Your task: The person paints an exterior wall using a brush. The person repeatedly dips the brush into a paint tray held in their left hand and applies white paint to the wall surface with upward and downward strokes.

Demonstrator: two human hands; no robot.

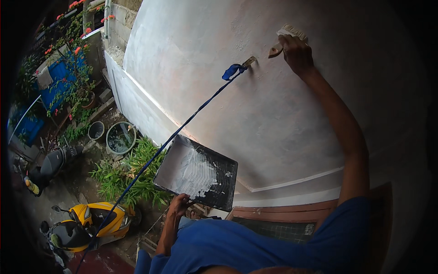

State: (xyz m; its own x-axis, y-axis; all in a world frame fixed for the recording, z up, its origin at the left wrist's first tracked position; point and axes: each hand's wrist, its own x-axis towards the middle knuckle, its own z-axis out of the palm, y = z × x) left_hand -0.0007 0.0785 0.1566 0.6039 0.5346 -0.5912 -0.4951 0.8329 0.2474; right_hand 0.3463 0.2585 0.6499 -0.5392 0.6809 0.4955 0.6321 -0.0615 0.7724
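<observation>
My right hand (297,55) is raised against the wall (205,55), closed round a wide paintbrush (292,33). The brush's pale bristles touch or nearly touch the wall, and its wooden handle end points down to the left. Lower down, my left hand (180,204) grips the edge of a black paint tray (221,176). White paint covers much of the tray's ribbed slope, with a paler pool at its left end. The wall carries patchy white paint over a greyish, pinkish surface.
A blue cord (182,125) runs from a peg (249,61) in the wall down to the lower left, passing close to the tray. Below are a yellow motor scooter (107,223), green plants (123,176), a round water tub (121,138) and a wooden-framed window (278,208).
</observation>
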